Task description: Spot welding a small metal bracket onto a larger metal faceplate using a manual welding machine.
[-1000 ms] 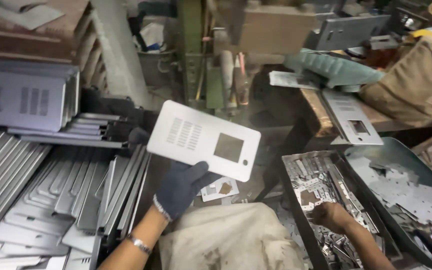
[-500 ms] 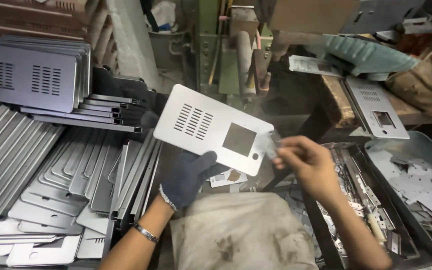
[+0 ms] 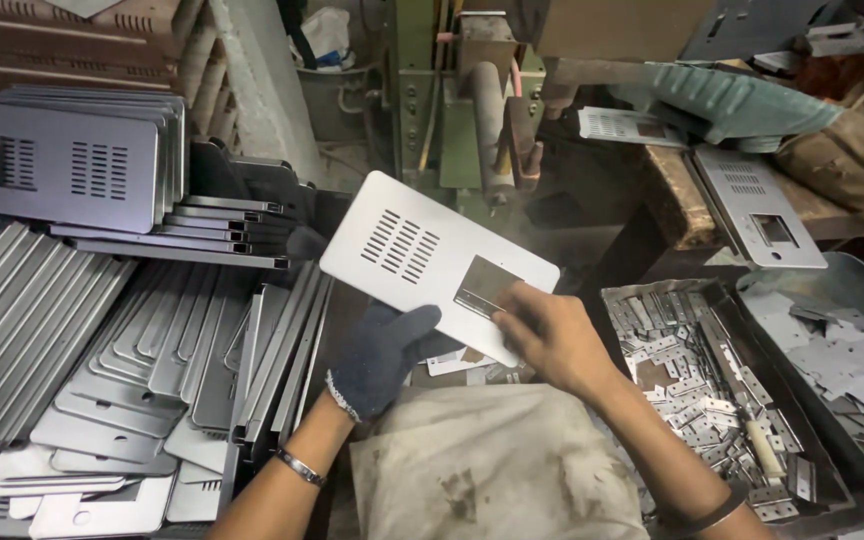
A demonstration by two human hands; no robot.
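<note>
I judge the plate (image 3: 439, 262) light, stiff sheet metal with sharp edges, best gripped at its near edge. My gloved left hand (image 3: 384, 357) grasps that edge from below, holding it tilted in mid-air above my lap. My bare right hand (image 3: 550, 338) presses a small tab (image 3: 486, 287) at its square cutout.

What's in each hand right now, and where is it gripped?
The gloved left hand grips the white vented metal panel by its lower edge. The bare right hand presses a small metal piece at its square cutout.
</note>
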